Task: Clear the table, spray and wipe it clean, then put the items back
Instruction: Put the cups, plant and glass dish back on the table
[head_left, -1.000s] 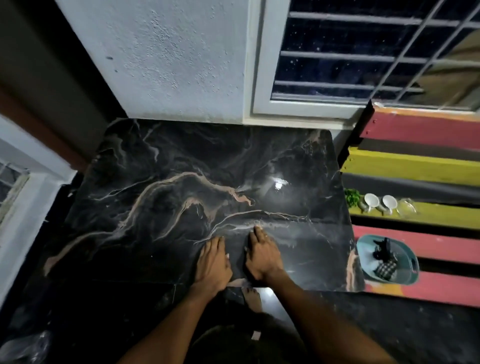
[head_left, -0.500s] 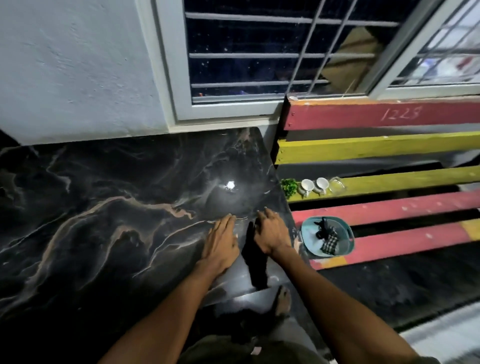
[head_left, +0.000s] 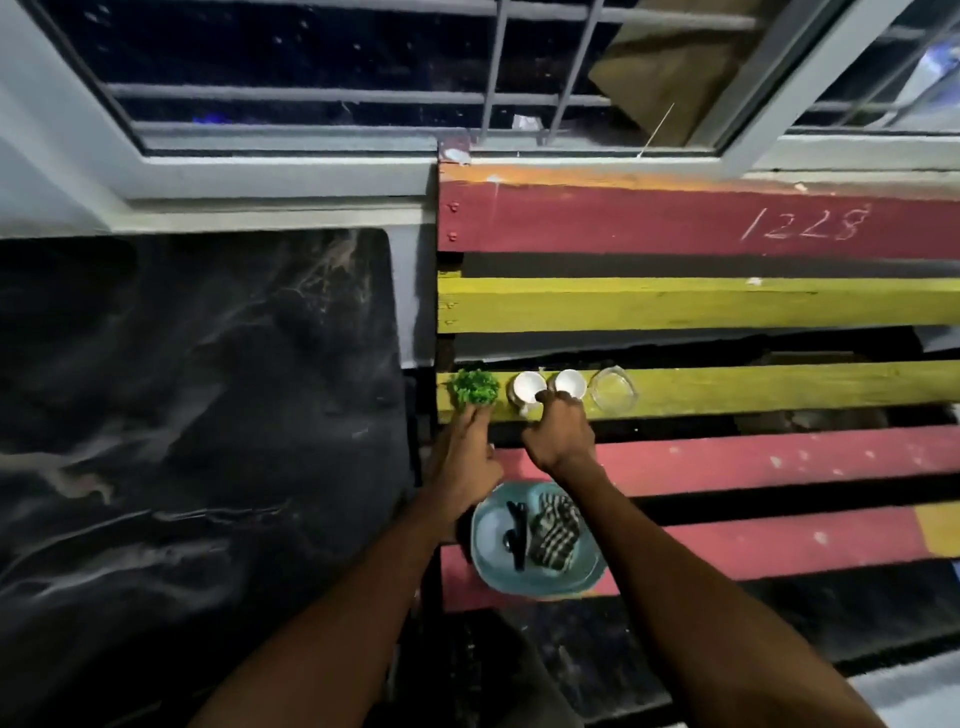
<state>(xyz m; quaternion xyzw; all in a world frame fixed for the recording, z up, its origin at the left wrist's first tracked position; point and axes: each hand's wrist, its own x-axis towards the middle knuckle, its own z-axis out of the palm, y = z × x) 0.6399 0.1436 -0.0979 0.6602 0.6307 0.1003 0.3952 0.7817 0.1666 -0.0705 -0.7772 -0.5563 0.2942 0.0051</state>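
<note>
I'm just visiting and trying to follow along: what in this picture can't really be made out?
All in the head view:
- The right hand covers the near sides of the two white cups, so its grip is unclear.
- The left hand reaches the green plant; its fingertips hide whatever pot is beneath.
- The dark item beside the checked cloth in the teal tray is too dim to identify.
- The black marble table is cut off at the left edge.

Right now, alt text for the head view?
Both hands reach to a yellow bench slat: left hand at a small green plant, right hand at two white cups. Beside them, a dark marble table.
</note>
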